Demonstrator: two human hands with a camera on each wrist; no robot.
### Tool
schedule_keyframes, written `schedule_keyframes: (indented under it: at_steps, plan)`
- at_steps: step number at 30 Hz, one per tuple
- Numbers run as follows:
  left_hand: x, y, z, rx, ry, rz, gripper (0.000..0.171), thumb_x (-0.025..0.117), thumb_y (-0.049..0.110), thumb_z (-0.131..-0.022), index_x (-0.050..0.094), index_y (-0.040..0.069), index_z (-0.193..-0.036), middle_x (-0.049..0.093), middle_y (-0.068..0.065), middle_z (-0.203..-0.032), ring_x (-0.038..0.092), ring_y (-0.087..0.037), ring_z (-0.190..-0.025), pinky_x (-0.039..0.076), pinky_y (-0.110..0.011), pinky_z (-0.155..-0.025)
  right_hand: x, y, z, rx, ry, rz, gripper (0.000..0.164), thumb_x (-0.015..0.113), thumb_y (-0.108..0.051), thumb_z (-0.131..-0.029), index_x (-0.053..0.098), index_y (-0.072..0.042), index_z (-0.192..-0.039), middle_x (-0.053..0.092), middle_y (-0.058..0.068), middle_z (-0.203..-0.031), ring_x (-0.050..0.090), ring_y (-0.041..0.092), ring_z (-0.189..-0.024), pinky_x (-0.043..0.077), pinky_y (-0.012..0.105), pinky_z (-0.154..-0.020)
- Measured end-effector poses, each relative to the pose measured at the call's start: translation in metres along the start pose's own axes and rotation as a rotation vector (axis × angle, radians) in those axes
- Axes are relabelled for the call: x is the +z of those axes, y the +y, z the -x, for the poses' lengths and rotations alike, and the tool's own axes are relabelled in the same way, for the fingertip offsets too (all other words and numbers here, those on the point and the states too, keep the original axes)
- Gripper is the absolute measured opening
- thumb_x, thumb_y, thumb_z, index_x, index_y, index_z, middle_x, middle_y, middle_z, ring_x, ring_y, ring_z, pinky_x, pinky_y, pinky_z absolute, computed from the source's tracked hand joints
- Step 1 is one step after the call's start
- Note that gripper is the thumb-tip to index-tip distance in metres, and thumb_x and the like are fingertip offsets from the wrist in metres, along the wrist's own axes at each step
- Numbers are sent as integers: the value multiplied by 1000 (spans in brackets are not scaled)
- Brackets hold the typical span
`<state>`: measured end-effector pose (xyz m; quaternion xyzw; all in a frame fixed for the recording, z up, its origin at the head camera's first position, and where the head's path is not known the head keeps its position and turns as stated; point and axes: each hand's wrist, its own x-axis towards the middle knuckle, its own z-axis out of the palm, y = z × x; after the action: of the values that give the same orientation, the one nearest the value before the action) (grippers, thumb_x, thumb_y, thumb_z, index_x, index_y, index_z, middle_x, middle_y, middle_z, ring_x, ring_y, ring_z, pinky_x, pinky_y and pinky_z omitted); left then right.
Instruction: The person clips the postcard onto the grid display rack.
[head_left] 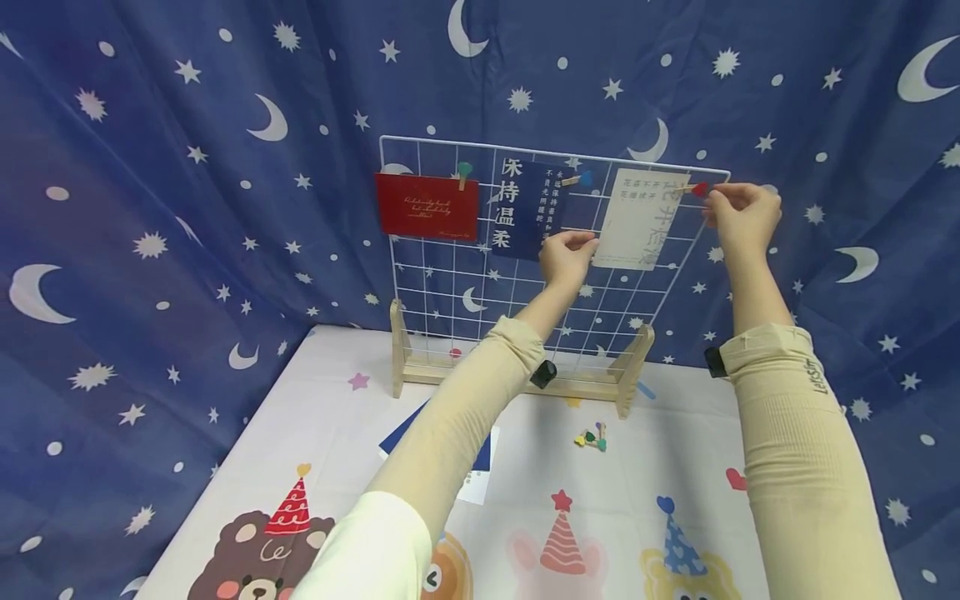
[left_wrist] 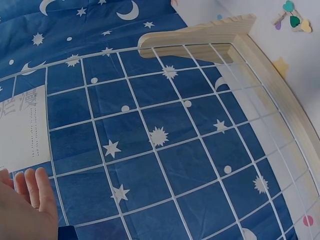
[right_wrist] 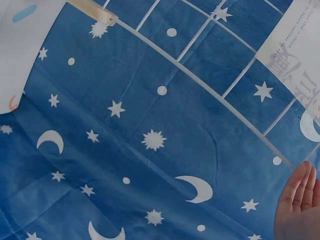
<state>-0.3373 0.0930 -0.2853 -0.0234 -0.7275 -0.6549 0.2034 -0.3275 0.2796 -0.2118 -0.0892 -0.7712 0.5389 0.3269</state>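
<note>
Appears to be clipping white card (head_left: 641, 223) at upper right of wire grid (head_left: 555, 154) | pinching card's lower-left edge with left grip (head_left: 566, 260) | clamping red heart clip (head_left: 700, 190) with right grip (head_left: 746, 218), at card's upper-right corner | likely needs clip seated firmly, card level next

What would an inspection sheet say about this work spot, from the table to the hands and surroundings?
Surface: white tablecloth printed with cartoon animals.
Job's things: red card, blue card and white card pegged on a wire rack.
Clutter: loose pegs; loose cards, partly hidden by the left sleeve.
Hands: left hand pinches the white card's left edge; right hand is at the red peg, grip unclear.
Cables: nothing seen.
Surroundings: blue curtain with moons and stars behind the rack.
</note>
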Motion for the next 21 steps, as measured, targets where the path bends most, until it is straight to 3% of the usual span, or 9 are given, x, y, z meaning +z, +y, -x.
schedule_keyframes:
  at_steps: [8, 21]
  plan:
    - [-5, 2, 6, 9, -13, 13, 13, 73, 15, -81, 73, 4, -90, 74, -9, -89, 67, -21, -78, 39, -11, -58, -5, 9, 3, 9, -58, 76, 34, 58, -25, -93, 63, -3, -118, 57, -24, -74, 57, -12, -64, 52, 10, -74]
    - [-25, -3, 5, 50, -42, -39, 13, 73, 14, -82, 73, 2, -88, 72, -13, -81, 69, -25, -71, 39, -14, -58, -8, 18, 12, -13, -92, 126, 40, 56, -27, -94, 60, 1, -121, 52, -27, -70, 55, -12, -65, 49, 4, -66]
